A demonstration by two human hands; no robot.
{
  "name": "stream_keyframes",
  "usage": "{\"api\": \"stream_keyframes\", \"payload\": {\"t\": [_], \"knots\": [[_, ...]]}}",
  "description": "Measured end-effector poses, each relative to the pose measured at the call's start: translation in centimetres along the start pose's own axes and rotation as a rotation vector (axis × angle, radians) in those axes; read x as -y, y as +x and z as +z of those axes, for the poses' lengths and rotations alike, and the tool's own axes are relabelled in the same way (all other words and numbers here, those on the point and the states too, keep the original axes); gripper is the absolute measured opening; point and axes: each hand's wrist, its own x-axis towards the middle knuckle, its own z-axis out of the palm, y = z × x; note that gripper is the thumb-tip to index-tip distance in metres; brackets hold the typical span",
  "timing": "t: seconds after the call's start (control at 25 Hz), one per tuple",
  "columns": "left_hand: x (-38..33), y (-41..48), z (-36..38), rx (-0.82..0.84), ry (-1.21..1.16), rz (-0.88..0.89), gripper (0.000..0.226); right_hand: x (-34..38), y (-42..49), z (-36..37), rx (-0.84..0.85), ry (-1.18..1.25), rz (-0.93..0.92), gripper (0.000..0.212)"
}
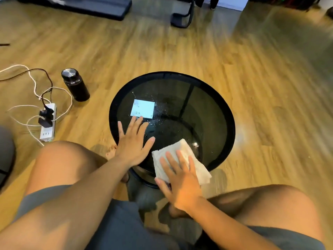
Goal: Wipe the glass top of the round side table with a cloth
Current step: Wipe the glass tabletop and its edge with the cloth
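Observation:
The round side table has a dark glass top in a black rim and stands on the wooden floor between my knees. Water droplets speckle the glass near a bright square reflection. A folded white cloth lies on the near edge of the glass and overhangs the rim. My right hand presses flat on the cloth, fingers spread. My left hand rests flat on the glass at the near left rim, fingers apart, holding nothing.
A black flask stands on the floor left of the table. A white power strip with plugs and tangled cables lies further left. A chair base and a dark mat sit at the back.

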Motion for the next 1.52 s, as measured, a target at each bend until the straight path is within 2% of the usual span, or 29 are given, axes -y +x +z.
{"api": "stream_keyframes", "payload": {"t": [0.08, 0.2, 0.32, 0.4, 0.48, 0.56, 0.72, 0.8, 0.92, 1.0, 1.08, 1.16, 1.24, 1.32, 1.44, 1.52], "knots": [[-0.1, 0.4, 1.2, 0.014, 0.074, 0.029, 0.069, -2.9, 0.0, -0.4, -0.015, 0.017, -0.061, 0.060], [-0.3, 0.6, 1.7, 0.023, 0.121, 0.016, 0.072, -10.1, 0.9, -1.0, -0.047, 0.016, 0.016, 0.054], [-0.2, 0.4, 1.3, -0.026, 0.086, 0.014, 0.073, -17.5, 3.0, -2.5, -0.029, -0.029, 0.231, 0.057], [-0.2, 0.4, 1.2, -0.028, 0.064, 0.016, 0.072, -20.5, 5.0, -3.3, -0.036, 0.014, 0.406, 0.052], [-0.1, 0.3, 1.2, -0.041, 0.039, 0.013, 0.072, -20.1, 6.3, -3.3, -0.123, 0.142, 0.578, 0.047], [-0.1, 0.3, 1.1, -0.055, 0.019, 0.012, 0.071, -17.5, 6.3, -2.7, -0.237, 0.206, 0.635, 0.046], [0.0, 0.3, 1.3, -0.077, -0.016, 0.018, 0.069, -8.8, 3.7, -1.6, -0.277, 0.117, 0.488, 0.049], [0.1, 0.3, 1.3, -0.087, -0.037, 0.026, 0.067, -3.3, 2.7, -1.1, -0.320, 0.179, 0.290, 0.043], [0.2, 0.1, 1.5, -0.099, -0.061, 0.040, 0.064, 3.1, 2.8, -0.6, -0.267, 0.203, -0.021, 0.035], [0.4, 0.1, 1.5, -0.105, -0.069, 0.040, 0.063, 2.0, 3.6, -0.9, -0.258, 0.160, -0.130, 0.033], [0.4, 0.1, 1.4, -0.113, -0.074, 0.047, 0.062, -2.7, 4.1, -1.1, -0.258, 0.069, -0.142, 0.032], [0.3, 0.1, 1.3, -0.120, -0.087, 0.037, 0.063, -9.9, 4.9, -1.6, -0.274, 0.002, 0.019, 0.033], [0.3, 0.1, 1.3, -0.109, -0.097, 0.031, 0.064, -17.4, 6.4, -3.1, -0.258, -0.035, 0.287, 0.034], [0.3, 0.1, 1.3, -0.101, -0.098, 0.030, 0.065, -21.5, 8.2, -4.4, -0.208, -0.005, 0.519, 0.036], [0.3, 0.2, 1.3, -0.100, -0.111, 0.019, 0.069, -19.5, 9.8, -4.1, -0.249, 0.059, 0.632, 0.036], [0.3, 0.2, 1.1, -0.113, -0.129, 0.015, 0.072, -14.4, 9.2, -3.6, -0.296, 0.103, 0.554, 0.044]]}}
